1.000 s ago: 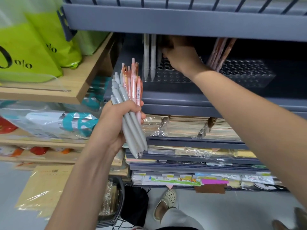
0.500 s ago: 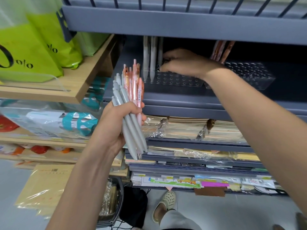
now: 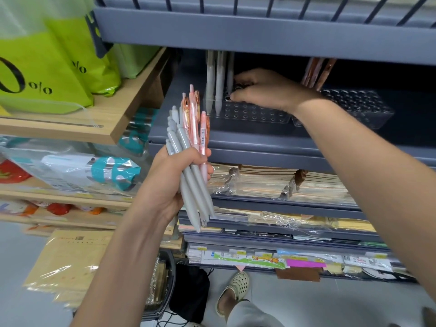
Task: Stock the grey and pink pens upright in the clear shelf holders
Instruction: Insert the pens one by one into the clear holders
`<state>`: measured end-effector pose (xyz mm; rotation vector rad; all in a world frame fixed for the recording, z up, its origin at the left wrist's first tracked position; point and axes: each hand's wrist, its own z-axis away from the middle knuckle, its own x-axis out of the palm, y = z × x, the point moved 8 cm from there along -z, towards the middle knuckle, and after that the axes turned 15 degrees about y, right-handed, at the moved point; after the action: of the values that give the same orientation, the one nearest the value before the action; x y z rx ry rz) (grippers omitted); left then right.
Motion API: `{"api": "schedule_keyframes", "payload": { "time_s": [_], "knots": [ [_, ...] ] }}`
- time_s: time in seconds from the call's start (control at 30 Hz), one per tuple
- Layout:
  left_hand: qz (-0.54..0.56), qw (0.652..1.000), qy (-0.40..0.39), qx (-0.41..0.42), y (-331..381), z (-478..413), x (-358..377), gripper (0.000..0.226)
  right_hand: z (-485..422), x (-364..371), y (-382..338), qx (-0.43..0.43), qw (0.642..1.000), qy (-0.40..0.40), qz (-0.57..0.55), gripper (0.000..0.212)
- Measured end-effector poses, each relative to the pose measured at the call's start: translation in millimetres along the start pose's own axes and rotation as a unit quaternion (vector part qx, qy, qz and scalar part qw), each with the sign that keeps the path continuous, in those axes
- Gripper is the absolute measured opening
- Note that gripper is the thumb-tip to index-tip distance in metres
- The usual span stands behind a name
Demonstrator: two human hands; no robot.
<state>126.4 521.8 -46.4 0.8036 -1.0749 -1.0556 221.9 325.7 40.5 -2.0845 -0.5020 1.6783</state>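
– Three grey pens (image 3: 219, 81) stand upright at the left end of the left clear holder (image 3: 254, 115). Pink pens (image 3: 316, 72) lean in the right clear holder (image 3: 358, 107).
– Hands?
– Left hand (image 3: 169, 182) grips a mixed grey-and-pink bundle (image 3: 186, 142) below the shelf (image 3: 259, 143). Right hand (image 3: 266, 90) lies over the left clear holder, fingers curled beside the third pen. Cannot tell whether it holds anything.

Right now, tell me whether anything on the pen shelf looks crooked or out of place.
The pink pens in the right holder appear to lean sideways instead of standing straight like the grey pens in the left holder. Nothing looks spilled or damaged.
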Motion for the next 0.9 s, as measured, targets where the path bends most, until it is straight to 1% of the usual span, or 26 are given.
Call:
{"api": "schedule_keyframes", "payload": {
  "time_s": [0.03, 0.07, 0.1, 0.13, 0.17, 0.2, 0.27, 0.3, 0.33, 0.37, 0.43, 0.5, 0.6, 0.67, 0.73, 0.8, 0.83, 0.9],
  "knots": [
    [0.0, 1.0, -0.001, 0.0, -1, 0, 0, 0.037, 1, -5, 0, -0.002, 0.999, 0.035, 0.012, 0.052],
    [-0.001, 1.0, -0.002, 0.001, 0, 1, 0, 0.038, 3, -13, -3, -0.01, 0.996, 0.089, 0.011, 0.046],
    [-0.004, 1.0, -0.002, 0.003, 0, 1, -1, 0.038, 9, -21, -7, -0.017, 0.989, 0.149, -0.013, 0.034],
    [-0.008, 1.0, -0.003, 0.004, 0, 1, -1, 0.038, 17, -26, -10, -0.018, 0.98, 0.19, -0.06, 0.019],
    [-0.012, 1.0, -0.004, 0.006, 0, 1, -1, 0.038, 25, -23, -10, -0.011, 0.975, 0.19, -0.117, 0.007],
    [-0.016, 1.0, -0.007, 0.008, 0, 2, -1, 0.038, 35, -15, -12, -0.001, 0.974, 0.16, -0.163, 0.008],
    [-0.021, 1.0, -0.012, 0.008, -1, 2, 1, 0.038, 56, 6, -17, 0.006, 0.976, 0.062, -0.206, 0.019],
    [-0.024, 1.0, -0.016, 0.007, -2, 3, 3, 0.037, 66, 14, -20, 0.002, 0.974, 0.024, -0.227, 0.021],
    [-0.028, 0.999, -0.022, 0.006, -3, 4, 5, 0.037, 73, 21, -22, 0.002, 0.967, 0.002, -0.255, 0.019],
    [-0.032, 0.999, -0.028, 0.006, -5, 5, 7, 0.036, 76, 25, -21, 0.01, 0.958, -0.004, -0.287, 0.017],
    [-0.035, 0.999, -0.029, 0.003, -8, 8, 11, 0.036, 80, 26, -14, 0.047, 0.939, 0.008, -0.339, 0.011],
    [-0.018, 1.0, -0.019, -0.002, -11, 9, 14, 0.029, 85, 23, -4, 0.084, 0.917, 0.022, -0.389, 0.009],
    [0.013, 1.0, 0.005, -0.008, -15, 9, 21, 0.019, 101, 14, 9, 0.1, 0.887, 0.053, -0.447, 0.008],
    [0.02, 1.0, 0.008, -0.005, -17, 10, 27, 0.02, 114, 4, 17, 0.091, 0.863, 0.096, -0.488, 0.01],
    [0.029, 1.0, -0.007, 0.001, -18, 14, 35, 0.021, 126, -10, 28, 0.086, 0.825, 0.16, -0.535, 0.01],
    [0.041, 0.999, -0.029, 0.004, -19, 18, 43, 0.029, 136, -23, 41, 0.095, 0.79, 0.218, -0.565, 0.012],
    [0.039, 0.998, -0.039, 0.005, -21, 20, 47, 0.029, 139, -28, 45, 0.098, 0.781, 0.235, -0.57, 0.012],
    [0.033, 0.998, -0.049, 0.004, -25, 23, 56, 0.027, 142, -33, 49, 0.095, 0.786, 0.239, -0.562, 0.009]
  ]
}}
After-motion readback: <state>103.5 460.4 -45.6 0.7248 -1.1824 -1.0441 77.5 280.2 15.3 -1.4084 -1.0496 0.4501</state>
